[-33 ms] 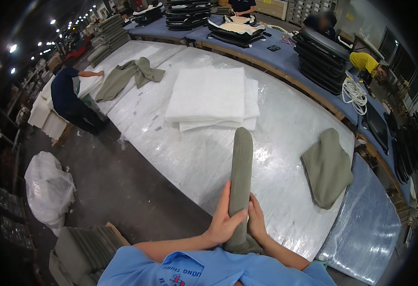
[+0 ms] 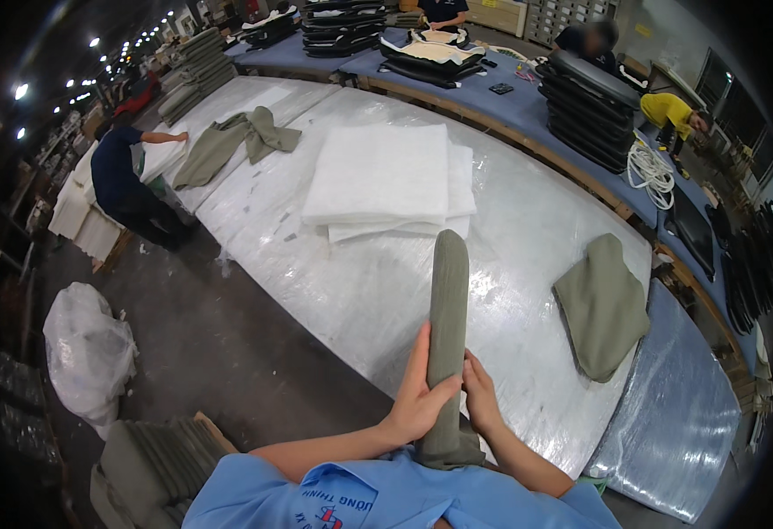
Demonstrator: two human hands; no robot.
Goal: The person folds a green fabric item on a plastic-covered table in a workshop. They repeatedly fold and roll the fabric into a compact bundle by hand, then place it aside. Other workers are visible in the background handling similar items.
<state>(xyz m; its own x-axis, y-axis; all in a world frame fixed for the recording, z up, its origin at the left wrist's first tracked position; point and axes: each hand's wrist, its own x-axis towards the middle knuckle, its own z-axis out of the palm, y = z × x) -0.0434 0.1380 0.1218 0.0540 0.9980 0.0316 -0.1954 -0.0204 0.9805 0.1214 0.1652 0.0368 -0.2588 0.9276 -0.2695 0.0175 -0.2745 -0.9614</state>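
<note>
Close against my body stands a grey-green fabric-covered cushion, seen on its narrow edge, with loose cloth bunched at its lower end. My left hand is closed on its left side, thumb lying across the edge. On the other side my right hand presses against the cover with curled fingers, partly hidden by the cushion. Just beyond the cushion's top lies a stack of white padding sheets on the plastic-covered table. A loose grey-green cover rests to the right.
More grey-green covers lie at the far left, near a person in dark clothes. Piled cushions and a clear plastic bag stand lower left. Black cushions and white cord occupy the blue bench, with other people behind.
Both hands sit slightly higher in the picture, still on the cushion. The whole view has shifted a little.
</note>
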